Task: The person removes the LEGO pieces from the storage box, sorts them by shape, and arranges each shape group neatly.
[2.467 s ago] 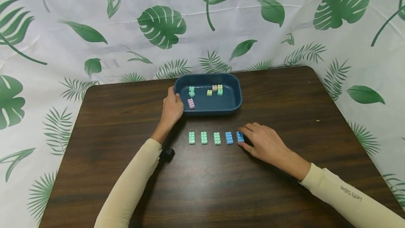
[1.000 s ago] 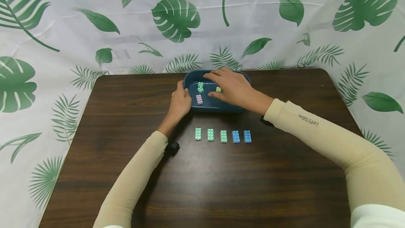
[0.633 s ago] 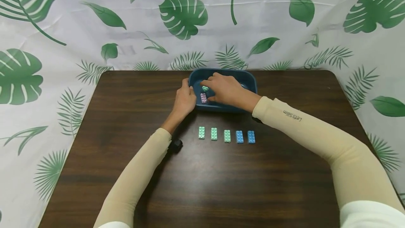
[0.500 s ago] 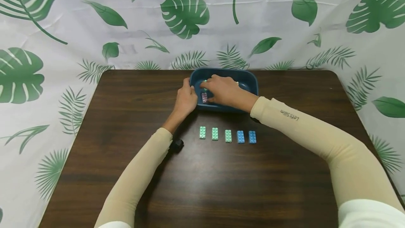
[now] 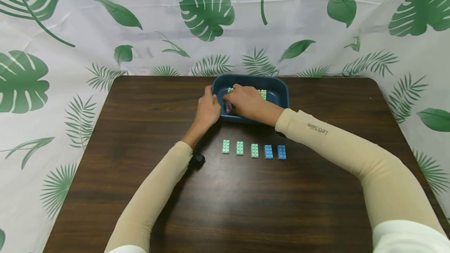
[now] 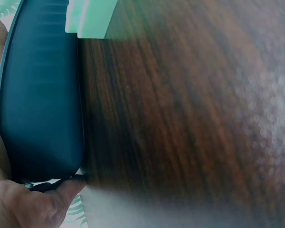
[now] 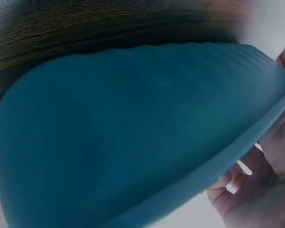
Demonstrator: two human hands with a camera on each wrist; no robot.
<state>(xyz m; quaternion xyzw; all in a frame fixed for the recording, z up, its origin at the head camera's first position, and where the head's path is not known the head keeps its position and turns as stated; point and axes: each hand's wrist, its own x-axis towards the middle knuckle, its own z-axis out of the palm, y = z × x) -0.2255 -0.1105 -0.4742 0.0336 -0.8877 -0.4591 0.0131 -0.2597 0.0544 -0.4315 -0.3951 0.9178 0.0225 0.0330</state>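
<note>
My left hand [image 5: 208, 107] grips the left end of a dark blue tray [image 5: 285, 97]; in the left wrist view its thumb lies along the tray's outer wall. Inside the tray, my right hand [image 5: 247, 100] pinches a pink toy building brick [image 5: 228, 107] between thumb and index finger near the left end. Partly covered by that hand, a green brick [image 5: 230, 89] lies behind the pink one. More small yellow and green bricks [image 5: 263, 93] show beyond the knuckles. In the right wrist view the tray's wall [image 7: 133, 128] hides what the fingertips hold.
In front of the tray, a row on the dark wooden table [image 5: 225, 202] holds three green bricks [image 5: 240, 148] and two blue bricks [image 5: 268, 152]. A black wrist camera [image 5: 198, 160] sits by the left sleeve. A leaf-print cloth [image 5: 154, 22] hangs behind the table.
My right hand has left the rightmost blue brick, moved into the tray, and closed on the pink brick, which now tilts. My left hand stays on the tray; the whole view has shifted.
</note>
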